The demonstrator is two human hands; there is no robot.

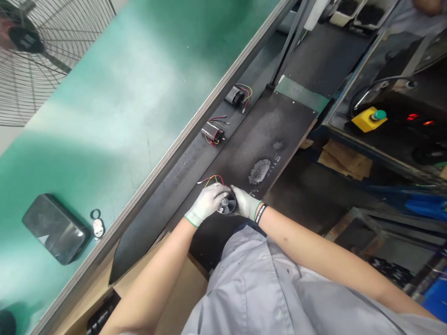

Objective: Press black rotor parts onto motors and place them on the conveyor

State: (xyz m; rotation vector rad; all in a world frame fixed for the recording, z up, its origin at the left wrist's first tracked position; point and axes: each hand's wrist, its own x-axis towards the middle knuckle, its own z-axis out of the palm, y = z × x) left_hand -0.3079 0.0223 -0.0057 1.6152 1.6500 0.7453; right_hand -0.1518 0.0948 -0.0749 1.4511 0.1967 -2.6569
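My left hand (206, 202) and my right hand (245, 203), both in pale grey gloves, close around a small black round motor with a fan wheel (226, 204) over the dark conveyor belt (265, 135). Red and yellow wires (213, 179) stick out from the motor past my left fingers. Two more motors with coloured wires lie further up the belt, one (213, 134) nearer and one (236, 96) beyond it.
A green bench top (115, 107) runs along the left of the belt, carrying a dark box (54, 228) and a small key fob (98, 226). A wire fan guard (31, 51) stands at top left. A yellow switch box with green button (369, 118) sits right.
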